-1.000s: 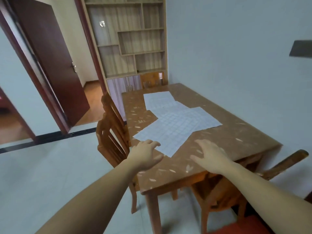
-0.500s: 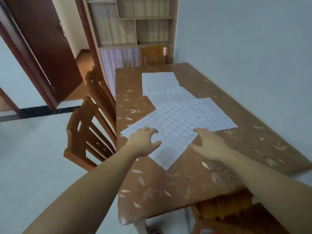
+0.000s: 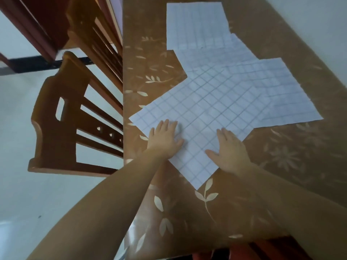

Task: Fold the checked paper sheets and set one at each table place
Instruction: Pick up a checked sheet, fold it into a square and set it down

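Brown and glossy, with a pale leaf pattern, the table top (image 3: 216,212) fills most of my view from above. Four checked paper sheets lie on it, overlapping in a loose fan. The nearest sheet (image 3: 202,117) sits turned like a diamond, one corner pointing toward me, and it lies on top of the others. A second sheet (image 3: 281,94) spreads out to the right, partly under the nearest one. A third sheet (image 3: 216,55) shows only as a strip beyond, and the farthest sheet (image 3: 195,23) lies squarely at the far end, its near edge overlapping the third. My left hand (image 3: 165,139) rests flat on the near-left part of the nearest sheet, fingers spread wide and holding nothing (the wrist sits just off the paper's edge, over the table). My right hand (image 3: 230,149) also lies flat, palm down, fingers fanned out, on the near-right edge of the same sheet, its thumb pointing left across the paper. Both bare forearms reach in from the near side. To the left, two wooden chairs (image 3: 62,117) stand tucked close against the table's left edge, over a pale floor (image 3: 28,194).
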